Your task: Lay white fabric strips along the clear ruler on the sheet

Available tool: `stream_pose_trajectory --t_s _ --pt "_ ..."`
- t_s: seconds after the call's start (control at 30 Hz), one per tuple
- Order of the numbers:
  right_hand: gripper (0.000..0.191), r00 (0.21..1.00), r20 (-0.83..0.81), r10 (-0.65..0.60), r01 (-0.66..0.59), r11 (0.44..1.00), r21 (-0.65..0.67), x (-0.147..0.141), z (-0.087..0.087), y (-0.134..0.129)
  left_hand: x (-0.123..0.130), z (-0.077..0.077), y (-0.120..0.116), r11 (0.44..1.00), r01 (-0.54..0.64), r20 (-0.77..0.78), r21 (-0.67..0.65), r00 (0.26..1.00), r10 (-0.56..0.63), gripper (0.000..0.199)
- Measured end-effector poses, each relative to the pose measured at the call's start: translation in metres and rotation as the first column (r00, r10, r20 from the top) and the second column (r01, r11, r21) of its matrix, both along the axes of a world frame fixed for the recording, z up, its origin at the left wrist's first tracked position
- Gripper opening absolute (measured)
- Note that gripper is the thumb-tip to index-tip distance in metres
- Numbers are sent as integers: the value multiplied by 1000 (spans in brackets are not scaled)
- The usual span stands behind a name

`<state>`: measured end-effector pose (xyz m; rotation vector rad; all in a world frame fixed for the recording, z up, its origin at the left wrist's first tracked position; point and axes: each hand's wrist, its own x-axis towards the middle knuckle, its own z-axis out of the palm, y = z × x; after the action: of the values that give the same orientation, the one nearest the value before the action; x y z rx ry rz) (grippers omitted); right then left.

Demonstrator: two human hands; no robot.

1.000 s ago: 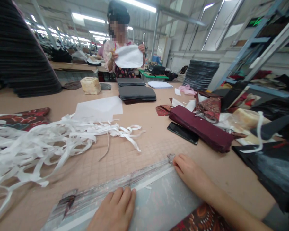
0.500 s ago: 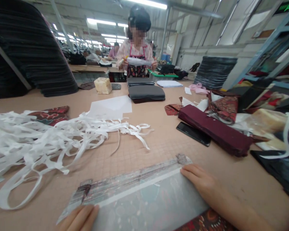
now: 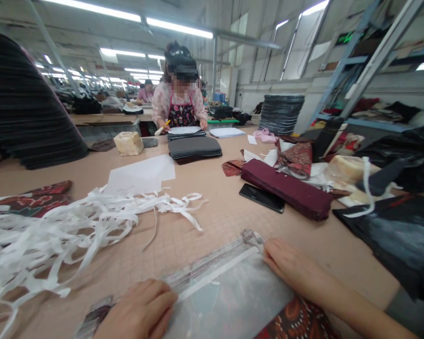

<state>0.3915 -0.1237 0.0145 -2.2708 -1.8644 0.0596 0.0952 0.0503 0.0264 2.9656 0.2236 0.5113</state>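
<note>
Left hand (image 3: 141, 306): palm-down on sheet (image 3: 229, 294), apart from right
Right hand (image 3: 284, 261): at sheet's right edge, grip unclear
Sheet: on tabletop (image 3: 212, 230)
Clear plastic (image 3: 335, 165): around pale block (image 3: 355, 165)
Shelf (image 3: 385, 123): holds cloth (image 3: 403, 112)

Greyish cloth (image 3: 233, 296), faintly patterned (its far corners bunched), lies slantwise on the table (image 3: 215, 212).

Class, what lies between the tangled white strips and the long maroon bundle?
The head view shows a black phone beside the maroon bundle, then bare tabletop up to the white strips.
</note>
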Motion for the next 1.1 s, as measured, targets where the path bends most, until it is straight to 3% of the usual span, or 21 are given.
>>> stream_pose_trajectory --t_s 0.1,0.2,0.27,0.37,0.43,0.5,0.6,0.67,0.8,0.87,0.97,1.1 --pt "13 978 -201 -62 56 998 -34 -4 12 1 38 -1 -4 984 27 -89 -177 995 -43 17" --pt "3 878 -472 -81 74 997 -34 -4 14 13 73 -9 -8 952 35 -94 -304 993 -67 18" --pt "20 789 -614 -8 51 997 51 -3 7 23 94 -13 -12 931 41 -70 -364 995 -71 21" --pt "32 714 -687 134 17 978 208 -2 -7 33 120 -17 -19 907 38 -23 -419 998 -53 29" --pt "32 719 -670 185 11 961 277 -1 -16 33 131 -20 -23 904 8 -31 -427 999 -23 24" --pt "32 776 -594 212 10 938 347 1 -24 29 137 -23 -25 912 -44 -80 -409 997 12 13" --pt "30 935 -309 173 -3 876 482 2 -32 21 140 -27 -27 929 -103 -158 -356 986 49 5" --pt "22 983 -112 144 -68 858 509 3 -36 16 139 -28 -28 941 -111 -188 -320 981 52 6" --pt "16 979 -8 201 -184 911 370 3 -41 11 137 -30 -34 985 -51 -211 -164 977 15 11" --pt "18 983 -32 182 -162 932 323 2 -39 11 135 -32 -39 1000 21 -215 -16 976 -24 16" --pt "21 987 -45 153 -138 959 246 -1 -31 13 135 -33 -46 979 120 -242 166 967 -78 23" --pt "26 982 -1 187 -185 971 151 -4 -21 12 128 -32 -47 967 119 -270 224 961 -56 23"
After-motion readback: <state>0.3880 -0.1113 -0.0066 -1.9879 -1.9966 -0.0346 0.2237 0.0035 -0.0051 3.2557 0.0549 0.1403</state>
